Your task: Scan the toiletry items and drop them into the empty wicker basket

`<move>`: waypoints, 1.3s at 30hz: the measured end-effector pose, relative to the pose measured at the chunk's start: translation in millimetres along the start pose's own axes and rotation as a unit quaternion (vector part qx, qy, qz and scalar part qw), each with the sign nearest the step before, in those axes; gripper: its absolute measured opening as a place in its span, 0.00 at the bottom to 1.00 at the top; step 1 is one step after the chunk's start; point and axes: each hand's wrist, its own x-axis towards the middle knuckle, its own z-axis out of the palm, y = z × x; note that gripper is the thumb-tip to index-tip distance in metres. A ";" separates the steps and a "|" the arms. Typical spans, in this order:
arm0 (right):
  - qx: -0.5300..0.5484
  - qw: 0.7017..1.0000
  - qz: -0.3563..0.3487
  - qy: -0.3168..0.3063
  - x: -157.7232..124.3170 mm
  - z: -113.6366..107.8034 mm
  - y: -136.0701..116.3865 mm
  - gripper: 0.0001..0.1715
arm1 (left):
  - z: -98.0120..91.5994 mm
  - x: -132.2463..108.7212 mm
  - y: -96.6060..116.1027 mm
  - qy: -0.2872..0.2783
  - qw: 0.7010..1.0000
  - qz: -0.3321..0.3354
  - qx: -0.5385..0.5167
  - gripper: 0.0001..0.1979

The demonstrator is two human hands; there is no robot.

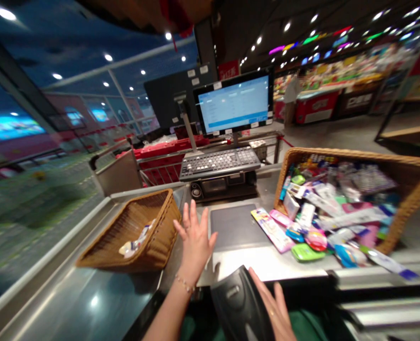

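Note:
My left hand is spread open, palm down, between the brown wicker basket on the left and the dark plate in the counter. It holds nothing. Close to my body is a black barcode scanner. Just right of it my right hand has its visible fingers stretched out, partly hidden by the scanner; whether they touch cannot be made out. Inside the left basket lies a small white and tan item. A larger wicker basket on the right lies tipped, with many small packaged goods spilling out.
A pink and yellow blister pack and a green case lie on the counter. Behind stand a keyboard, a lit monitor and a red shopping cart. A person stands far back.

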 end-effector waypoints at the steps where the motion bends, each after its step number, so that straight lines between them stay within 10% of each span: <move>1: 0.003 1.000 0.002 0.004 0.5 -1.3 -0.7 0.25 | 0.1 -0.1 0.1 0.001 1.000 0.001 -0.001 0.32; 18: 0.140 0.985 0.050 0.087 23.0 -16.1 -16.7 0.26 | 1.3 1.4 2.8 0.007 1.000 0.003 -0.002 0.33; 39: 0.009 0.985 0.145 0.090 27.5 -13.8 18.5 0.29 | 7.9 7.0 26.0 -0.011 0.999 0.035 -0.019 0.32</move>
